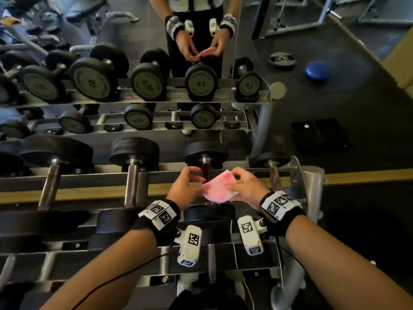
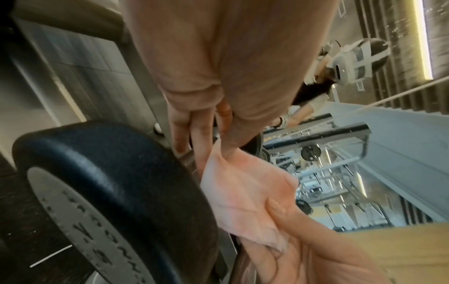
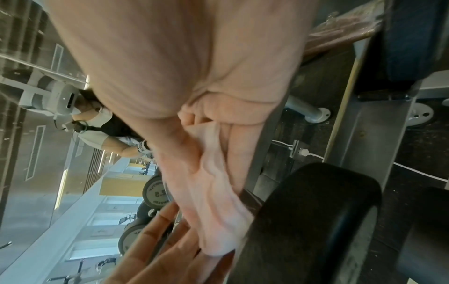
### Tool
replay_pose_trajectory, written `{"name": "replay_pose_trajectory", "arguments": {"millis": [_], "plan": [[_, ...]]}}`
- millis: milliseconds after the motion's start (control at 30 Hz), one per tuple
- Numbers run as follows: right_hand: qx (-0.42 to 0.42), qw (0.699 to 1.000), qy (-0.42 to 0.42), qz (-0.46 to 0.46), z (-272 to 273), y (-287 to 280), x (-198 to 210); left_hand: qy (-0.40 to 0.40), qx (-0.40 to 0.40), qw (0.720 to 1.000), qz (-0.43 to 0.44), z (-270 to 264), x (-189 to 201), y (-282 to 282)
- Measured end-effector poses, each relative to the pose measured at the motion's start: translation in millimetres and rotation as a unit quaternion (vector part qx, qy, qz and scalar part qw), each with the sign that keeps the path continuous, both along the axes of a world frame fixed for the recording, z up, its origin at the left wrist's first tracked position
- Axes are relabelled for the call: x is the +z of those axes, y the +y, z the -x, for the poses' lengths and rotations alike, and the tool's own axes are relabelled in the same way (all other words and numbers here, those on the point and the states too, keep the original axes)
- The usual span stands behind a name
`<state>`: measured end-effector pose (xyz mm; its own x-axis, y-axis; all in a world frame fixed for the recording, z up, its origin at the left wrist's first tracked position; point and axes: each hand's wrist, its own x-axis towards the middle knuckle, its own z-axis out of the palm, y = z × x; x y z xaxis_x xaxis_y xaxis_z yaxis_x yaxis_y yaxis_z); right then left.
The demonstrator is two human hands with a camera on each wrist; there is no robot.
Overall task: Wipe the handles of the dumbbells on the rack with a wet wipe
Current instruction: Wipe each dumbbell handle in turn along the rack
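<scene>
While we hold the wipe [image 1: 218, 186] between both hands just above a dumbbell handle [image 1: 206, 170], the step looks like spreading or refolding it before the next stroke. Our right hand [image 1: 247, 186] pinches the wipe's right edge between thumb and curled fingers; our left hand [image 1: 186, 185] pinches its left edge with thumb and fingertip, the other fingers [image 2: 181, 132] hanging loosely extended. The wipe hangs slack and creased between the two hands, directly over the handle, not yet wrapped round it.

To do this well, we judge it best to open the wipe flat to a fresh face, lay it over the bar ahead of our fingers, close one hand round it and run the full length between the two heads [image 1: 206, 153], twisting so the underside gets covered too. The rack [image 1: 67, 179] rail sits close beneath our wrists, so we keep the loose corners from snagging there.
</scene>
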<state>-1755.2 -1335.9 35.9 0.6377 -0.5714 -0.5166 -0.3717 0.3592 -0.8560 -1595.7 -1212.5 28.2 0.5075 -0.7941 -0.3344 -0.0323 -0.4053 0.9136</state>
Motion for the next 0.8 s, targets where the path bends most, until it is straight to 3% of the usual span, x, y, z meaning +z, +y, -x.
{"name": "replay_pose_trajectory", "arguments": {"millis": [167,367,800], "plan": [[-0.087,0.995,0.044,0.017,0.9,-27.3,-22.8,-0.008,0.070,0.997,-0.036,5.6,-9.3,22.0],[-0.088,0.991,0.026,-0.093,-20.5,-24.5,-51.2,0.033,0.113,0.992,-0.045,20.3,-20.0,41.8],[-0.093,0.958,-0.047,-0.266,-59.6,-42.8,-46.3,0.066,0.066,0.993,-0.070,12.3,-29.4,49.9]]}}
